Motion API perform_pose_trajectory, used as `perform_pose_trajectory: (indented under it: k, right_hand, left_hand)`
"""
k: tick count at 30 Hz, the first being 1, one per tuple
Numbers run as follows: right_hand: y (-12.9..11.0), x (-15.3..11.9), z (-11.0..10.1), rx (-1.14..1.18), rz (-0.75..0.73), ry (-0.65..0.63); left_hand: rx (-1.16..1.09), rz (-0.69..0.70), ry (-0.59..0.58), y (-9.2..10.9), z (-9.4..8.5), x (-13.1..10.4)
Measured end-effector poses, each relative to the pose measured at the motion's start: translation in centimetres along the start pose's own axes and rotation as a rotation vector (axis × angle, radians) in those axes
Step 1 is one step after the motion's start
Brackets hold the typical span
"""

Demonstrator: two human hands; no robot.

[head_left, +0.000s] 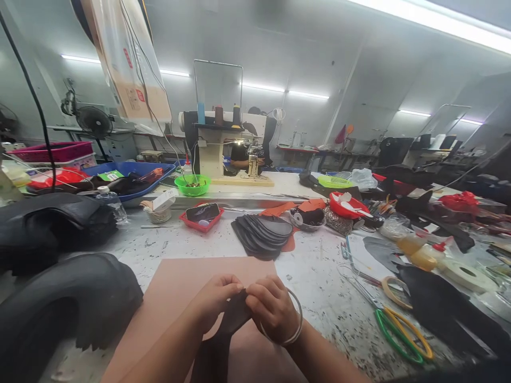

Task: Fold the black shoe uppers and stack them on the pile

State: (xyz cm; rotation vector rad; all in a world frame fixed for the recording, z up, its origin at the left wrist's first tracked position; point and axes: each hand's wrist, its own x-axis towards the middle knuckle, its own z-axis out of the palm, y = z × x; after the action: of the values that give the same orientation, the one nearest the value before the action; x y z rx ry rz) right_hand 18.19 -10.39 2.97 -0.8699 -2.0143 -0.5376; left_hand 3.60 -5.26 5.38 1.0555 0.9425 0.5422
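Both hands meet over a pink-tan sheet point(179, 287) at the front of the worktable. My left hand point(219, 298) pinches the upper edge of a dark leather piece point(233, 316) between thumb and fingers. Close beside it, my right hand point(271, 308), with a pale bangle at the wrist, is closed on the same piece. The leather hangs down toward me, and its lower end runs out of view. Just beyond the sheet lies a fanned stack of dark curved leather pieces point(261, 234).
Draped dark leather point(99, 287) lies at left. Green-and-yellow-handled scissors point(403, 332), a tape roll point(397, 292) and glue bottles point(433, 255) lie at right. Beyond are a red tray point(202, 226), a green bowl point(192, 186) and a sewing machine point(217, 154), with a person partly hidden behind it.
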Motion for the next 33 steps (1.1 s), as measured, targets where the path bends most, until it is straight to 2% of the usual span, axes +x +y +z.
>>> perform_pose_trajectory:
  k: [5, 9, 12, 17, 19, 21, 24, 29, 33]
  right_hand:
    - [-0.2, -0.1, -0.2, 0.043, -0.042, -0.019]
    - [0.0, 0.2, -0.2, 0.086, 0.071, 0.015]
    - [0.2, 0.6, -0.1, 0.112, 0.163, 0.018]
    - [0.3, 0.7, -0.5, 0.163, 0.222, 0.015]
    - [0.4, 0.6, -0.7, 0.199, 0.287, -0.029]
    - [0.6, 0.4, -0.8, 0.257, 0.376, -0.131]
    - [0.7, 0.5, -1.0, 0.33, 0.468, -0.257]
    - [0.3, 1.1, -1.4, 0.346, 0.511, -0.302]
    - [-0.1, 1.2, -1.9, 0.327, 0.491, -0.348]
  left_hand:
    - [-0.069, -0.001, 0.004, -0.1, 0.3, 0.0]
    - [-0.111, 0.07, -0.079, -0.2, 0.7, -0.3]
    - [0.037, 0.167, -0.129, 0.0, 1.0, -0.8]
    - [0.326, 0.254, -0.059, 0.2, 0.6, -0.8]
    - [0.348, 0.299, -0.055, 0.1, 0.1, -0.5]
    - [0.387, 0.345, -0.058, 0.0, -0.3, -0.4]
    - [0.547, 0.372, -0.027, 0.0, -0.5, -0.7]
    - [0.768, 0.419, 0.067, 0.2, -0.1, -1.5]
    - [0.742, 0.351, 0.013, 0.2, 0.0, -1.3]
